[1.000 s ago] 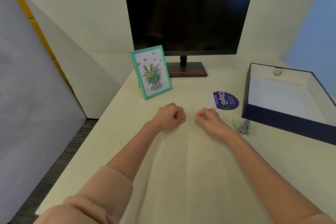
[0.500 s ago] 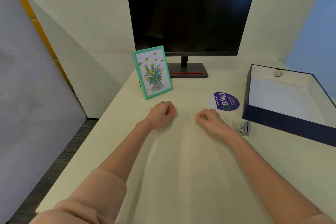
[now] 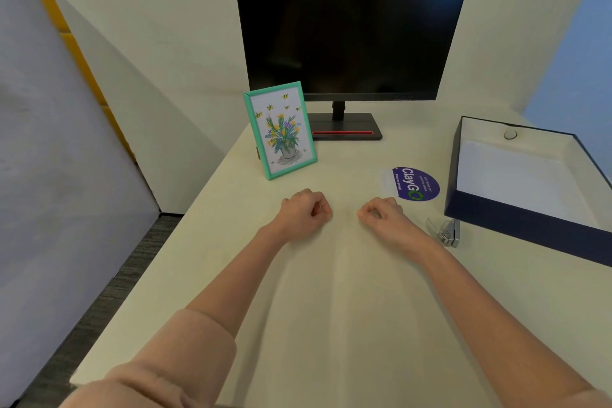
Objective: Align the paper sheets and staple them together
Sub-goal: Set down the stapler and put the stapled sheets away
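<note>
My left hand (image 3: pixel 304 212) and my right hand (image 3: pixel 384 216) rest on the cream table (image 3: pixel 331 325) as loose fists, a short gap between them, holding nothing. A small silver stapler (image 3: pixel 445 232) lies on the table just right of my right wrist, untouched. White paper (image 3: pixel 516 175) lies flat inside the open dark-blue box (image 3: pixel 516 225) at the right, beyond the stapler.
A black monitor (image 3: pixel 351 26) stands at the back of the table. A green-framed flower picture (image 3: pixel 281 131) leans in front of it on the left. A round purple sticker (image 3: pixel 415 183) lies between my right hand and the box. The table's left edge drops to the floor.
My left fist slid a little to the left and then back toward the right one. The right fist has stayed in place. Both stay closed.
</note>
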The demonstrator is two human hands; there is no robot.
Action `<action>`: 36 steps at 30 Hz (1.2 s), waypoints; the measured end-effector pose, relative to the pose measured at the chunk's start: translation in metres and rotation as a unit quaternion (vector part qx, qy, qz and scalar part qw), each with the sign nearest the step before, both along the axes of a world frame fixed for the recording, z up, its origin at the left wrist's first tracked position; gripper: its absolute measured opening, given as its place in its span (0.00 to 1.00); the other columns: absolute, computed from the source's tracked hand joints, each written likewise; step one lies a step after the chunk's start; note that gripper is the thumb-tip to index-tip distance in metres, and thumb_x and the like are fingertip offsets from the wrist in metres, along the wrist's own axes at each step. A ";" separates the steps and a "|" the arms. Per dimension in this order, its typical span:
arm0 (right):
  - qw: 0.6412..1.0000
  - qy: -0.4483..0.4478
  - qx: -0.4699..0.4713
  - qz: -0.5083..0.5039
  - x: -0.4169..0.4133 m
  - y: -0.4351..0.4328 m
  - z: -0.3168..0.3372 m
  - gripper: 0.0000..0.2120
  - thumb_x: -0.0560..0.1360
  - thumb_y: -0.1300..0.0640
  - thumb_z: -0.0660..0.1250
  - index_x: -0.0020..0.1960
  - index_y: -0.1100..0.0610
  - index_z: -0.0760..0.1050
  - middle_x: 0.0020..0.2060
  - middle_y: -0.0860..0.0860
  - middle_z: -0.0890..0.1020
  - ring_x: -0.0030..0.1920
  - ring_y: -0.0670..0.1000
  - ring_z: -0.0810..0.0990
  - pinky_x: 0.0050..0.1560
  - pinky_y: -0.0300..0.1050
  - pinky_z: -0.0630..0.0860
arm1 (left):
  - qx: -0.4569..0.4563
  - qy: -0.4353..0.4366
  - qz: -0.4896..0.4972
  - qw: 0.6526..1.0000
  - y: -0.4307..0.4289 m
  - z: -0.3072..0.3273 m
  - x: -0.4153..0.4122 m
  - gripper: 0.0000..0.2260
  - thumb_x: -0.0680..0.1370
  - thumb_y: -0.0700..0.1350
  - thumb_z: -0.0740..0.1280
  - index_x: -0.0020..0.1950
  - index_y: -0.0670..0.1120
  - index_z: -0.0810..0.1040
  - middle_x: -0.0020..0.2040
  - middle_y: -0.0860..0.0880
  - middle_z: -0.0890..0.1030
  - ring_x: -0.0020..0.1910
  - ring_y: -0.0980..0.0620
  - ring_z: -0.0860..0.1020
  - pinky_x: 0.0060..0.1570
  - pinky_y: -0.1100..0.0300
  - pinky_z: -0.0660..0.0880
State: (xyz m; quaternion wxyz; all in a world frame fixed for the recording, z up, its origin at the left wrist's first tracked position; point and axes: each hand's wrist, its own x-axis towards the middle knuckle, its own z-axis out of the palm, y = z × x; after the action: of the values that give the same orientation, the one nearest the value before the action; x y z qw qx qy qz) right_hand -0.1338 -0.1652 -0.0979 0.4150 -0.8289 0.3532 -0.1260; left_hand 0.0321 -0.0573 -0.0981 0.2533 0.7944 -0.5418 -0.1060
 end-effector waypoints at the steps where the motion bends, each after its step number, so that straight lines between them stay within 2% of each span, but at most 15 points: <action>1: 1.000 0.000 0.000 0.000 0.000 0.000 0.000 0.10 0.79 0.52 0.61 0.55 0.55 0.74 0.56 0.50 0.66 0.64 0.51 0.64 0.66 0.45 0.62 | 0.004 -0.010 -0.001 1.000 0.000 -0.001 0.000 0.02 0.74 0.44 0.65 0.44 0.50 0.78 0.37 0.56 0.74 0.45 0.55 0.68 0.52 0.52 0.68; 4: 1.000 0.000 0.000 0.001 0.000 0.001 0.000 0.10 0.79 0.52 0.61 0.55 0.55 0.74 0.56 0.50 0.66 0.65 0.51 0.63 0.66 0.44 0.62 | 0.004 -0.024 0.000 1.000 -0.001 -0.002 0.000 0.02 0.73 0.44 0.66 0.44 0.50 0.78 0.38 0.55 0.74 0.45 0.55 0.68 0.51 0.54 0.68; 8: 1.000 -0.001 0.000 0.006 0.000 0.000 0.000 0.09 0.79 0.52 0.61 0.55 0.54 0.74 0.55 0.50 0.66 0.64 0.51 0.64 0.66 0.44 0.62 | -0.006 -0.020 -0.007 1.000 -0.002 0.001 0.002 0.02 0.71 0.45 0.69 0.42 0.51 0.79 0.36 0.57 0.70 0.41 0.54 0.71 0.53 0.52 0.73; 11: 1.000 0.000 -0.007 0.005 0.000 0.000 0.000 0.08 0.78 0.52 0.61 0.54 0.53 0.74 0.55 0.50 0.66 0.64 0.52 0.64 0.66 0.44 0.62 | 0.002 -0.041 -0.019 0.999 -0.004 0.006 0.001 0.02 0.71 0.46 0.69 0.42 0.52 0.80 0.37 0.57 0.70 0.39 0.54 0.72 0.53 0.52 0.74; 17: 1.000 -0.001 -0.006 0.003 0.001 0.000 -0.001 0.08 0.78 0.52 0.61 0.54 0.54 0.74 0.55 0.50 0.66 0.64 0.52 0.64 0.65 0.44 0.63 | 0.054 -0.102 -0.060 0.991 -0.006 0.019 -0.003 0.04 0.74 0.44 0.66 0.45 0.52 0.78 0.44 0.53 0.70 0.41 0.54 0.69 0.50 0.56 0.64; 23: 1.000 0.003 -0.001 0.005 0.000 -0.001 0.000 0.07 0.79 0.52 0.61 0.54 0.53 0.74 0.56 0.50 0.67 0.64 0.51 0.64 0.66 0.45 0.62 | 0.112 -0.134 -0.073 0.982 -0.009 0.015 -0.003 0.06 0.78 0.45 0.59 0.52 0.49 0.74 0.49 0.48 0.71 0.48 0.50 0.67 0.50 0.55 0.62; 25: 1.000 0.001 0.001 0.003 0.000 -0.002 -0.001 0.06 0.79 0.52 0.61 0.52 0.52 0.73 0.55 0.50 0.67 0.64 0.51 0.64 0.67 0.45 0.63 | 0.115 -0.107 -0.058 0.986 -0.009 0.010 -0.001 0.05 0.78 0.46 0.58 0.50 0.49 0.72 0.49 0.47 0.72 0.50 0.48 0.68 0.51 0.53 0.65; 27: 1.000 0.000 0.005 0.003 0.000 -0.002 0.000 0.06 0.79 0.52 0.60 0.52 0.52 0.73 0.56 0.50 0.67 0.64 0.51 0.64 0.67 0.45 0.63 | 0.075 -0.036 -0.034 0.996 -0.004 0.007 0.004 0.03 0.76 0.45 0.59 0.43 0.50 0.69 0.45 0.47 0.72 0.49 0.45 0.70 0.52 0.52 0.69; 29: 1.000 -0.001 0.014 -0.001 0.000 -0.003 0.001 0.07 0.79 0.51 0.60 0.53 0.52 0.73 0.56 0.50 0.67 0.64 0.51 0.64 0.67 0.45 0.63 | 0.005 0.043 0.001 0.999 0.004 0.008 0.011 0.06 0.76 0.42 0.60 0.40 0.50 0.68 0.42 0.47 0.74 0.43 0.47 0.72 0.45 0.56 0.70; 32: 0.999 -0.015 0.028 -0.014 0.001 -0.003 0.003 0.06 0.79 0.51 0.61 0.52 0.53 0.73 0.58 0.51 0.68 0.64 0.51 0.67 0.65 0.45 0.65 | -0.073 0.159 0.066 0.982 0.021 0.011 0.019 0.02 0.78 0.41 0.61 0.46 0.45 0.72 0.41 0.49 0.73 0.37 0.53 0.69 0.39 0.62 0.67; 34: 0.999 -0.027 0.035 -0.023 0.002 -0.003 0.004 0.05 0.79 0.52 0.61 0.49 0.52 0.73 0.59 0.53 0.70 0.61 0.51 0.70 0.61 0.44 0.67 | -0.109 0.218 0.104 0.964 0.031 0.011 0.024 0.02 0.79 0.43 0.62 0.46 0.47 0.72 0.39 0.51 0.72 0.37 0.54 0.68 0.38 0.63 0.66; 36: 0.997 -0.046 0.050 -0.034 0.002 -0.001 0.009 0.05 0.79 0.53 0.61 0.50 0.54 0.73 0.56 0.52 0.73 0.55 0.49 0.72 0.55 0.41 0.67 | -0.144 0.244 0.127 0.951 0.038 0.012 0.024 0.04 0.79 0.43 0.62 0.44 0.48 0.71 0.38 0.53 0.71 0.35 0.55 0.68 0.35 0.66 0.67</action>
State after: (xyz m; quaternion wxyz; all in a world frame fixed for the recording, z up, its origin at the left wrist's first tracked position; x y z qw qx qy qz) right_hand -0.1321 -0.1664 -0.0886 0.4674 -0.7878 0.3679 -0.1601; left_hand 0.0556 -0.0190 -0.0863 0.5007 0.7619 -0.3673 -0.1842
